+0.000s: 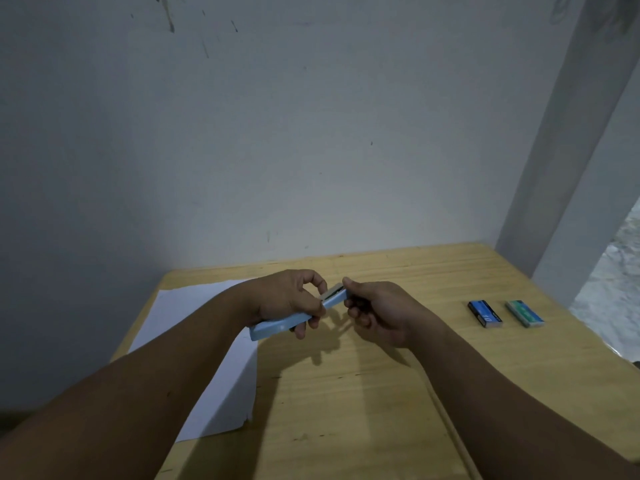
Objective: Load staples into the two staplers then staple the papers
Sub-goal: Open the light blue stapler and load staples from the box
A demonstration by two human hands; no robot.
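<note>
A light blue stapler [277, 326] is held above the wooden table [381, 393], opened out into two arms. My left hand [294, 299] grips its lower arm and middle. My right hand [377, 310] pinches the end of the upper arm [335, 295], where a metal strip shows. White papers [214, 393] lie on the table under my left forearm. Two small staple boxes sit at the right: a dark blue one [485, 313] and a teal one [524, 312]. I see no second stapler.
A grey wall rises right behind the table's far edge. A pillar [571, 150] stands at the back right corner. The table's right edge drops off near the staple boxes.
</note>
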